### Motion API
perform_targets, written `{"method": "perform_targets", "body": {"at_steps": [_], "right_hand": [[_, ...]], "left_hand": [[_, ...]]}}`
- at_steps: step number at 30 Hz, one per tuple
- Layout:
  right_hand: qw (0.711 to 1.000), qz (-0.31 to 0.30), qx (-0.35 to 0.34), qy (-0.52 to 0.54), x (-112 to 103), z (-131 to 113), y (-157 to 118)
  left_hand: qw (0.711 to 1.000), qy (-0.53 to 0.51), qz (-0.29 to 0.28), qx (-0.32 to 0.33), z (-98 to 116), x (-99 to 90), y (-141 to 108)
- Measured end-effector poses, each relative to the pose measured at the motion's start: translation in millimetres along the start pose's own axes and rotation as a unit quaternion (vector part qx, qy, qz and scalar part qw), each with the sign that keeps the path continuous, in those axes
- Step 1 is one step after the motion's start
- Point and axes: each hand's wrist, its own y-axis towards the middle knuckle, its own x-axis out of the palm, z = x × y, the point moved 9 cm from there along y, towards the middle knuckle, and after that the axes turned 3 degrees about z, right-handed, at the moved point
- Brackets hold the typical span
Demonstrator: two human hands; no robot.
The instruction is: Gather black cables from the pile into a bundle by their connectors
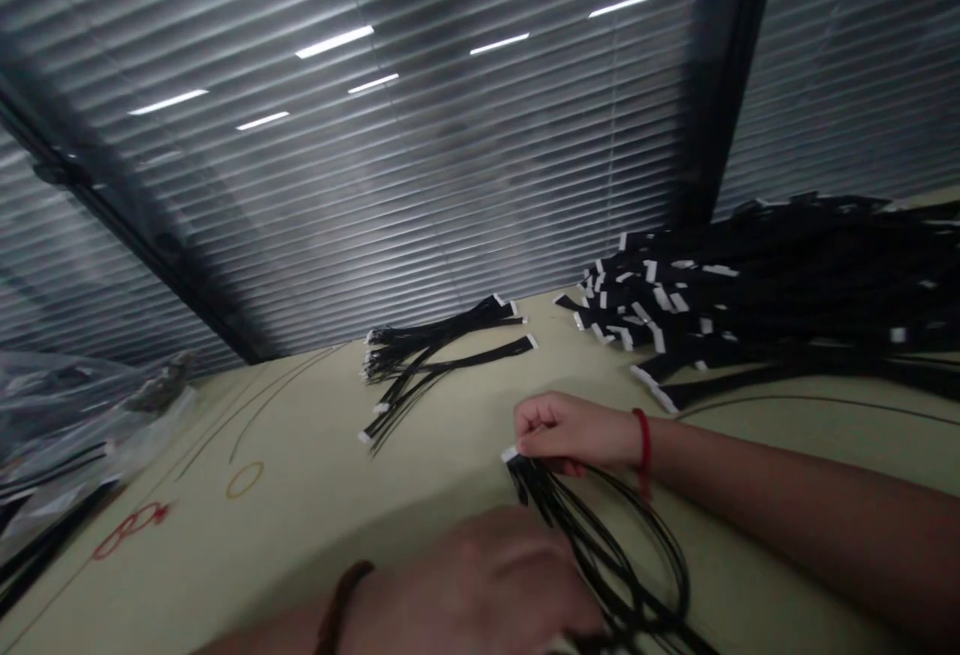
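**Right hand [566, 432] pinching cable bundle [600, 555] at white tab [510, 454]**

Grip, right: narrow. Fingers [536, 425] curl tightly around the bundle's gathered end, with the white tab poking out just past them. Red string bracelet [642, 450] on the wrist.

Grip, left: cannot tell. Left hand [480, 575] lies over the bundle's lower part, touching or just beside the cables. It is dark and blurred, so any closure on them is unclear. Brown band [341, 605] on the wrist.

Bundle: many thin black cables, held together at the tabbed end and falling away from the right hand in long loops. The loops run past the left hand and out at the bottom edge of the view.

Surroundings, relative to the bundle: the pale green mat [300, 525] lies beneath it. Small bunch of black cables [442, 365] with white tabs rests on the mat beyond it, well apart. Large heap of similar cables [750, 295] lies beyond and to the right, its white-tabbed ends facing the small bunch. Clear plastic bag [90, 415] with black cables inside sits far to the left. Red marking [127, 530] and yellow ring [244, 479] appear on the mat, left of the bundle. Slatted blinds [375, 185] stand behind everything.
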Motion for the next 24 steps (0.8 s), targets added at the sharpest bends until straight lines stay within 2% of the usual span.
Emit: {"method": "perform_targets", "body": {"at_steps": [1,3,4,5,7,9,12,15,18,20,22,24], "right_hand": [[1.0,-0.005,0.0,-0.016,2.5,-1.1,-0.9],[0.999,-0.017,-0.001,-0.042,7.3,-3.2,-3.0],[0.998,-0.022,-0.001,-0.053,9.7,-3.9,-4.1],[0.998,-0.027,-0.002,-0.062,12.0,-4.5,-5.1],[0.996,-0.035,-0.005,-0.076,16.6,-4.9,-6.7],[0.995,-0.045,-0.007,-0.086,21.5,-4.4,-7.7],[0.994,-0.054,-0.005,-0.099,26.3,-2.2,-8.0],[0.994,-0.056,0.001,-0.098,26.4,-0.1,-6.9],[0.995,-0.055,0.005,-0.08,24.8,0.6,-5.0],[0.997,-0.053,0.003,-0.064,23.7,0.3,-3.5],[0.997,-0.054,-0.002,-0.048,23.1,-0.5,-2.4],[0.997,-0.062,-0.011,-0.035,23.7,-1.9,-1.9]], "left_hand": [[0.996,-0.061,0.017,-0.069,-12.4,-11.4,4.7],[0.955,-0.168,0.138,-0.201,-47.5,-43.9,8.7],[0.928,-0.206,0.18,-0.253,-67.0,-53.0,8.5],[0.918,-0.204,0.199,-0.274,-82.8,-58.7,10.5],[0.907,-0.185,0.226,-0.303,-116.0,-61.3,11.8],[0.901,-0.146,0.247,-0.325,-146.7,-54.0,7.8],[0.905,-0.068,0.27,-0.322,-171.4,-37.2,0.0],[0.911,0.001,0.302,-0.279,-165.4,-33.1,-7.0],[0.928,0.04,0.304,-0.212,-135.4,-43.1,-11.8],[0.956,0.039,0.239,-0.163,-110.6,-44.1,-10.2],[0.983,0.019,0.133,-0.124,-88.2,-35.3,-7.6],[0.992,0.0,0.051,-0.116,-75.6,-24.9,-8.2]]}}
